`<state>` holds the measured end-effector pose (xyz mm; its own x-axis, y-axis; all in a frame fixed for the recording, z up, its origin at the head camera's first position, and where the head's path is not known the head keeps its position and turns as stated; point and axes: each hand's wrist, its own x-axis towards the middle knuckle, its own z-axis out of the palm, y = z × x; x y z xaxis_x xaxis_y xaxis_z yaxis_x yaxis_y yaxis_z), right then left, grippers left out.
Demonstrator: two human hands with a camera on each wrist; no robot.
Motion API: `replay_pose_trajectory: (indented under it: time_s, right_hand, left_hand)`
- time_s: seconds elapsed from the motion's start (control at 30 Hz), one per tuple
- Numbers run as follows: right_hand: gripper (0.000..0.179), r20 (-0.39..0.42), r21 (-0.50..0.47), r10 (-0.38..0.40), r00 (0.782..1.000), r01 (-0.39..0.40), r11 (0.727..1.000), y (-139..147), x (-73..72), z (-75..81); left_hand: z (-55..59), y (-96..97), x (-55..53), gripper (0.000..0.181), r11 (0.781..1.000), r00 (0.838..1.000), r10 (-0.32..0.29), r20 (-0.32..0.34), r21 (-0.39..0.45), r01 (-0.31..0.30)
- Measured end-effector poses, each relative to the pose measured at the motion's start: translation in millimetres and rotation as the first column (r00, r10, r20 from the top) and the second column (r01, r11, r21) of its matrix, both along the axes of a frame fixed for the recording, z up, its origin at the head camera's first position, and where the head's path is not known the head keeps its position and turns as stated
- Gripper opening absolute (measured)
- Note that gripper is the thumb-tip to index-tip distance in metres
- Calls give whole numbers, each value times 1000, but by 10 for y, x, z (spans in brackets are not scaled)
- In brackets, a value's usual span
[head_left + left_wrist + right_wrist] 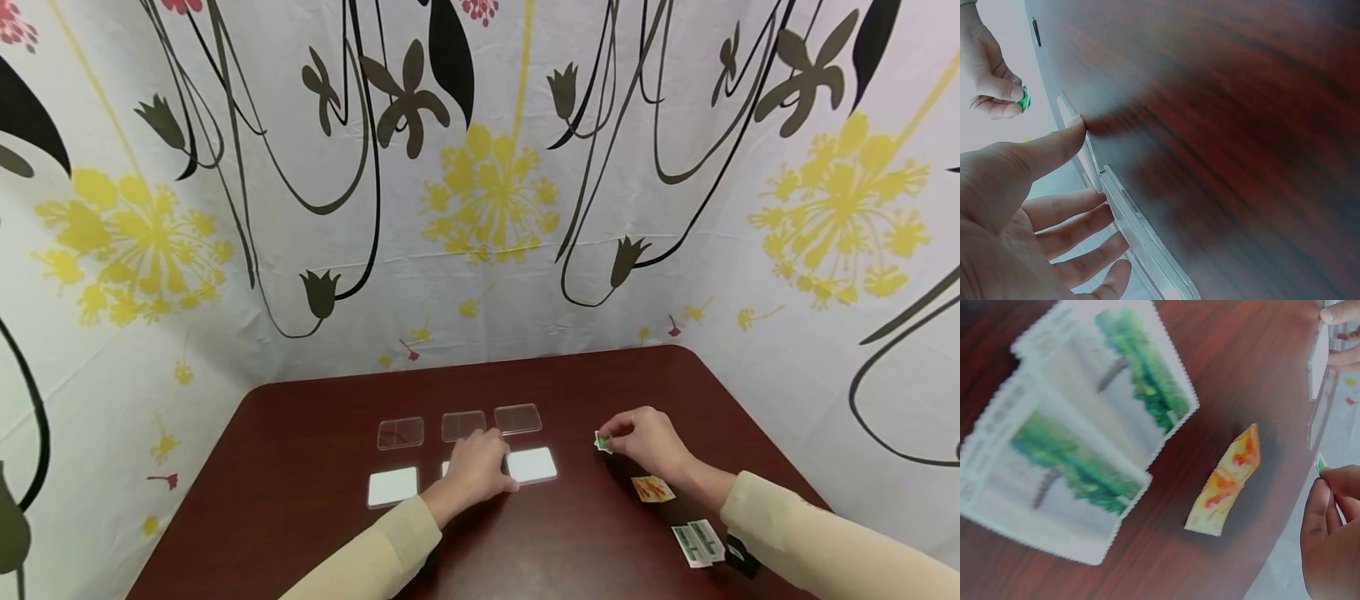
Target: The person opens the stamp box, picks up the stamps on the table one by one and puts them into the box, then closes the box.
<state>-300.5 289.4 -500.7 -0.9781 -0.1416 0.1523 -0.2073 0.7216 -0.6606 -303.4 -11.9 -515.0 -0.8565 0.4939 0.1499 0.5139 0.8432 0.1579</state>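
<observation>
On the dark red table (285, 492), the left white case (393, 487) lies just to the left of the left hand (476, 467), with the left clear tray (401, 433) beyond it, farther from that hand. The middle clear tray (459, 425) sits just past the left hand's fingers, and the middle white case (446, 468) is mostly hidden beneath the hand.

The left hand has thumb and fingers spread apart, the thumb against the near edge of the right white case (532, 465) and the fingers towards its far side; how firmly they grip is hard to tell. The right clear tray (517, 419) lies beyond that case.

Over to the right, a green stamp (603, 442) is at the fingertips of the right hand (651, 437), pinched between thumb and fingers. Beneath that hand's wrist, nearer the person, lie orange stamps (652, 489), and closer still, by the sleeve (787, 517), two tree stamps (697, 543) side by side.
</observation>
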Motion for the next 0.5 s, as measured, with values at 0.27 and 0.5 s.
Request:
replay_pose_trajectory:
  time_s: [0.27,0.5]
  right_hand:
    - [12,23,-27,13,1000,-12,1000,-79,-33,45]
    - [11,36,-32,21,999,-20,999,-49,-36,-90]
  left_hand:
    - [23,8,-2,41,1000,1000,3,1,-19,-3]
    - [39,20,1,39,999,1000,6,12,-36,-6]
